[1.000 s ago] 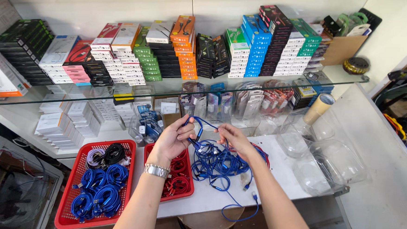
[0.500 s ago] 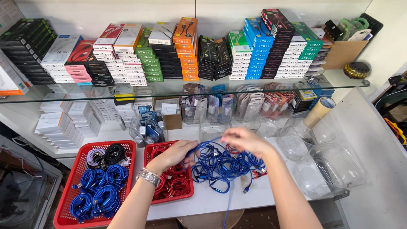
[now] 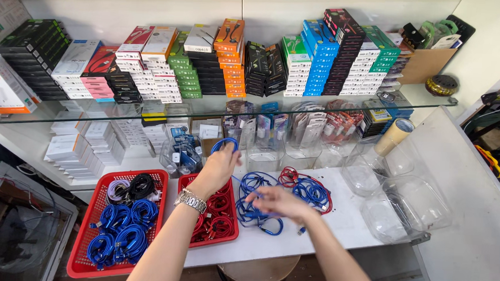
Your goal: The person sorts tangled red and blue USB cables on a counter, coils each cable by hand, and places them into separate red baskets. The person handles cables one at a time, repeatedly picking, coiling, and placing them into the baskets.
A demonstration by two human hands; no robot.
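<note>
White shelving is filling the view, with a glass shelf point(image 3: 320, 107) running across it and a white counter point(image 3: 337, 219) lying below. The person is standing over this counter. The left hand point(image 3: 219, 167) is rising above the small red basket point(image 3: 225, 239) and is closing its fingers around a coiled blue cable point(image 3: 225, 143), which is hanging in the air just in front of the clear jars. The right hand point(image 3: 278, 202) is resting on the loose pile of blue cables point(image 3: 258, 206) on the counter; its fingers are bending over the strands, but it is not possible to tell if they are really pinching one. A metal watch point(image 3: 190, 200) is sitting on the left wrist.

To do this well, the coil should probably be kept flat and even, and the right hand should hold the pile down so that only 1 strand is coming free and no knot is forming.

On the glass shelf, flat boxes are standing in tall stacks: black ones at the far left, then white and pink, green, orange, black, white with green, blue, and green again at the right. A big red basket point(image 3: 84, 263) at the left is holding blue, black and pale coils. A roll of brown tape point(image 3: 394, 136) is leaning at the right.
</note>
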